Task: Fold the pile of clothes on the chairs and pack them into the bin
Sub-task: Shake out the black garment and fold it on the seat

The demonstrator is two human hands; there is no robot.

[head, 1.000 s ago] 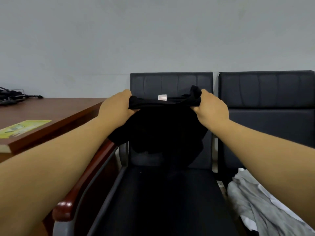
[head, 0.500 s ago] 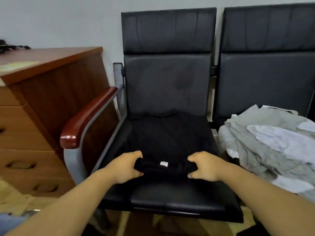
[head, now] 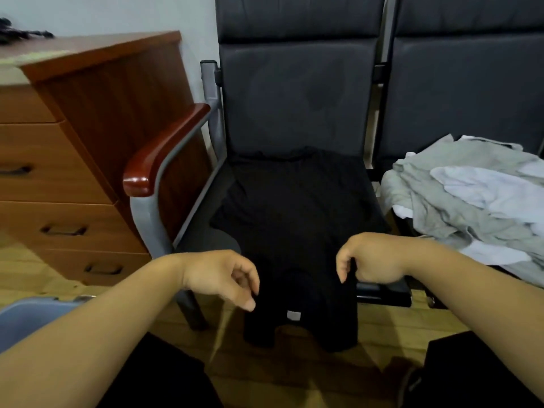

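Looking down at a black shirt [head: 294, 219] lying spread on the left chair [head: 294, 92] seat, collar end hanging over the front edge. Holding the left grip [head: 223, 278] loosely curled beside it, clasping nothing. Curling the right grip [head: 371, 260] onto the fabric, not showing whether pinching. Seeing grey and white clothes [head: 459, 207] heaped on the right chair [head: 471, 83].

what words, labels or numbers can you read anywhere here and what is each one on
No text here can be read.
white tag at the collar of the black shirt: too small and blurred to read.
pale yellowish sheet on the wooden desk: blurred, no legible print.
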